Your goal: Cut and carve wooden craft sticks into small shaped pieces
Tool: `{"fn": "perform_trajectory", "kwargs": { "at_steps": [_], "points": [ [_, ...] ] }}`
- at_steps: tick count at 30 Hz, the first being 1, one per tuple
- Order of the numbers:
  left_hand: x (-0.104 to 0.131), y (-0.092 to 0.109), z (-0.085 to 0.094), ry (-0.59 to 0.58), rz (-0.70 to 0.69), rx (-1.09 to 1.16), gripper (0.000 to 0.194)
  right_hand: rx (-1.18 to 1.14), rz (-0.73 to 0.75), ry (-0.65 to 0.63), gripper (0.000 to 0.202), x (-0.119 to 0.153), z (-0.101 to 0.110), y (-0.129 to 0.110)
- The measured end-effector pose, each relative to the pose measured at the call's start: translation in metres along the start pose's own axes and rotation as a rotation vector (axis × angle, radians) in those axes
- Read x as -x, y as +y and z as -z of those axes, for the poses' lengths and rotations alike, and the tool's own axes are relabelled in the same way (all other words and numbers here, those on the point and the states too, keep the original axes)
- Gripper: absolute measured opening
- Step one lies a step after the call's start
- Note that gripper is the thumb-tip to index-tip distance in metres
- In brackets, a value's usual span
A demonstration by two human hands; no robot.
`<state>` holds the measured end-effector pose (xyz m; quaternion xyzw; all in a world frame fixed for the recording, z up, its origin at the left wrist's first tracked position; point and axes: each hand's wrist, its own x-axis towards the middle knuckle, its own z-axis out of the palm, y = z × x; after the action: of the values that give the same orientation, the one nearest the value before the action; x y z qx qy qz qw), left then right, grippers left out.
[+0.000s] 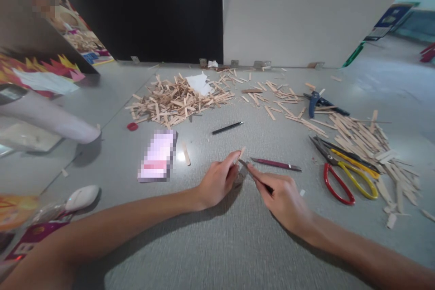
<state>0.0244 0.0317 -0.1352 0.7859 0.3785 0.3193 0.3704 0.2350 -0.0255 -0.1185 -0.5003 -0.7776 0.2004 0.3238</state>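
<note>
While the left hand [217,183] pinches a wooden stick [242,152], its tip pokes above the fingers.

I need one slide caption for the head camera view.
Left hand holding a wooden stick, right hand holding a slim dark tool close to it, near red-and-yellow-handled scissors.

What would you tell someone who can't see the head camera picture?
Two bare hands meet over a gray table: the left hand pinches a small wooden stick, and the right hand holds a thin dark tool against it.
</note>
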Motion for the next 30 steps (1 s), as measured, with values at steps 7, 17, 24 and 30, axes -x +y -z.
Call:
{"fn": "perform_trajectory", "kwargs": {
  "at_steps": [7, 17, 24, 30],
  "points": [
    [0.0, 0.001, 0.0, -0.027, 0.051, 0.031, 0.037, -0.019, -0.031, -0.03, 0.042, 0.0, -0.002, 0.001],
    [-0.006, 0.011, 0.006, -0.078, 0.22, 0.426, 0.042, -0.098, -0.026, 0.102, 0.039, -0.006, -0.012, -0.002],
    [-0.007, 0.016, 0.006, -0.096, 0.27, 0.696, 0.048, -0.114, 0.066, 0.144, 0.04, -0.004, -0.013, -0.001],
    [-0.012, 0.013, 0.007, -0.118, 0.282, 0.772, 0.054, -0.085, 0.069, 0.162, 0.039, -0.004, -0.017, 0.005]
  ]
}}
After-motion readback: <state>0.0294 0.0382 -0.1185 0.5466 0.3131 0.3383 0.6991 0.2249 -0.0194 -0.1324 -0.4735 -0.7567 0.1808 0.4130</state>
